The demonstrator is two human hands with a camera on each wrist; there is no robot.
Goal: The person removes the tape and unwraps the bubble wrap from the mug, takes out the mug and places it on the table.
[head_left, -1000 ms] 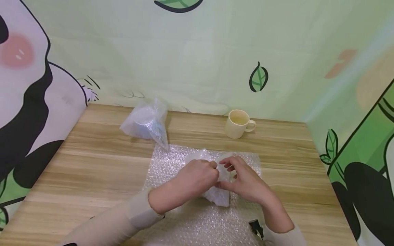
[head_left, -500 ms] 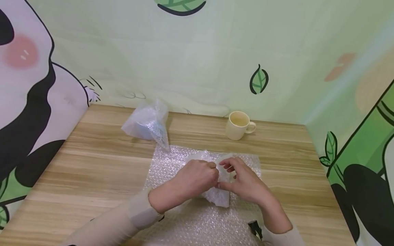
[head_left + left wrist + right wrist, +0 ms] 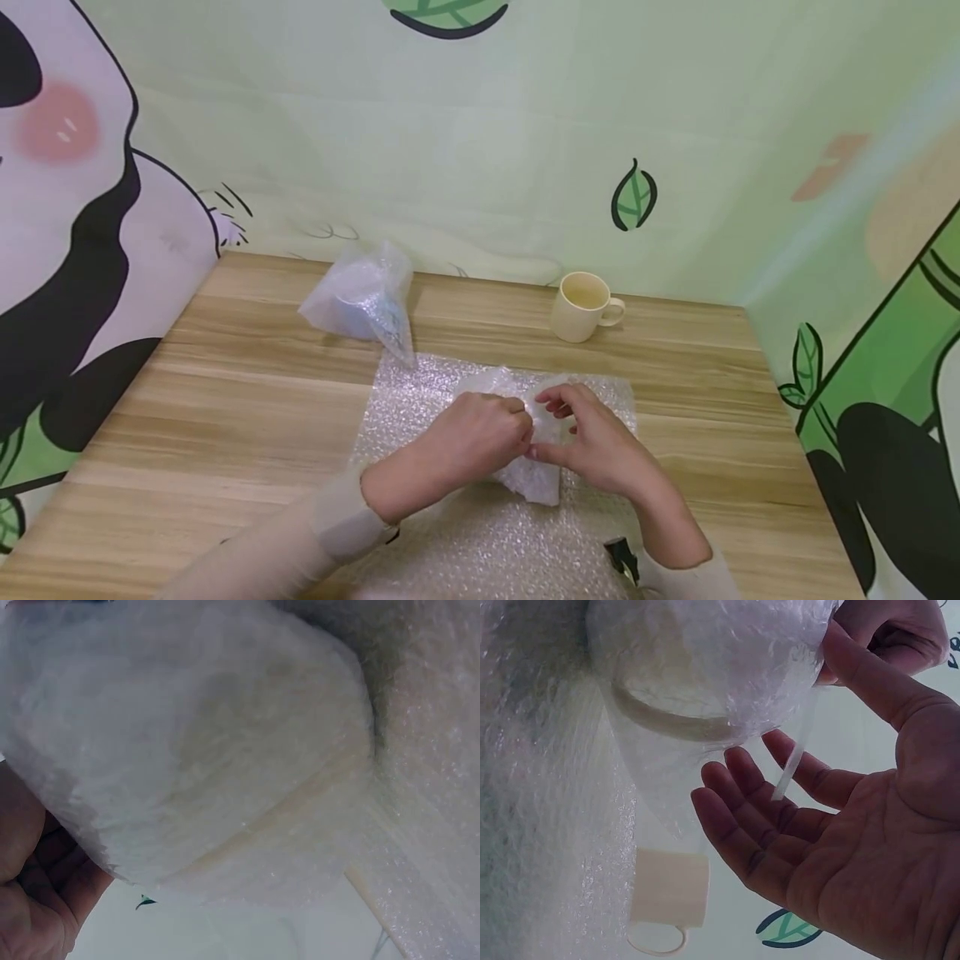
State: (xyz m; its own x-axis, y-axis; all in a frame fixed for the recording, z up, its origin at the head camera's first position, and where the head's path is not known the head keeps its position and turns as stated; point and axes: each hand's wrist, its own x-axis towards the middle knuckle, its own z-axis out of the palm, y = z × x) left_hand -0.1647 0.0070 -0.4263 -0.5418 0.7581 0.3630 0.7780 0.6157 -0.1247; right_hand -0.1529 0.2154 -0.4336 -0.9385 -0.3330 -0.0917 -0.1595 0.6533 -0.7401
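Observation:
A bundle of bubble wrap (image 3: pixel 528 479) stands on a flat bubble wrap sheet (image 3: pixel 480 550). Through its layers a pale cream rounded item (image 3: pixel 675 724) shows dimly; its kind is hidden. My left hand (image 3: pixel 483 433) has its fingers curled, gripping the gathered bubble wrap at the bundle's top. From the right, my right hand (image 3: pixel 600 442) reaches in with its fingers spread and loosely bent, its thumb tip touching the bundle near the left hand. In the right wrist view, a narrow translucent strip (image 3: pixel 791 769) hangs between the bundle and the right fingers.
Behind the sheet a cream mug (image 3: pixel 577 312) stands upright, handle to the right. Another bubble-wrapped item (image 3: pixel 360 300), bluish inside, sits at the back left of the wooden table (image 3: pixel 247 400). A small black object (image 3: pixel 621 557) lies beside the right sleeve. A printed cloth wall encloses the back.
Both hands keep nearly the same pose at the bundle. The head view has shifted very slightly; no object has been moved.

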